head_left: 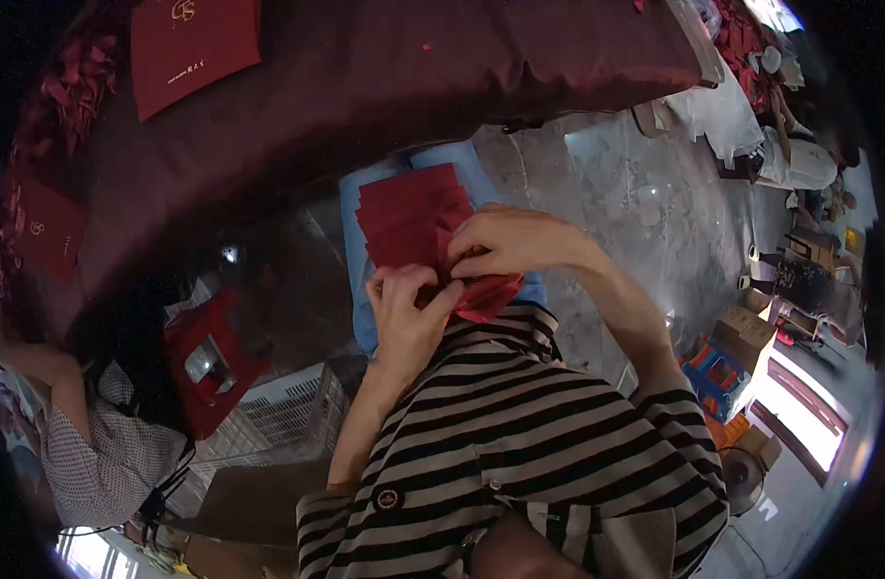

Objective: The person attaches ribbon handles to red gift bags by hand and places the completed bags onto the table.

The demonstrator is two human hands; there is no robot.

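A stack of dark red pieces (408,207), fabric or paper, lies fanned at its edges across my blue-clad lap. My left hand (406,314) is closed at the near left corner of the stack, thumb and fingertips pinching a red piece. From the right, my right hand (510,241) bends over the same spot, its fingers pinched on the red material. Crumpled red material (489,297) bunches beneath my fingers, against my striped shirt. The fingertips nearly meet, and the exact edge they hold is partly hidden.
A table with a dark red cloth (365,87) stands ahead, bearing a red bag with a gold logo (196,53). To my left are a white plastic crate (278,415) and a seated person (109,463). Cardboard boxes (746,333) and a fan (741,478) stand right.
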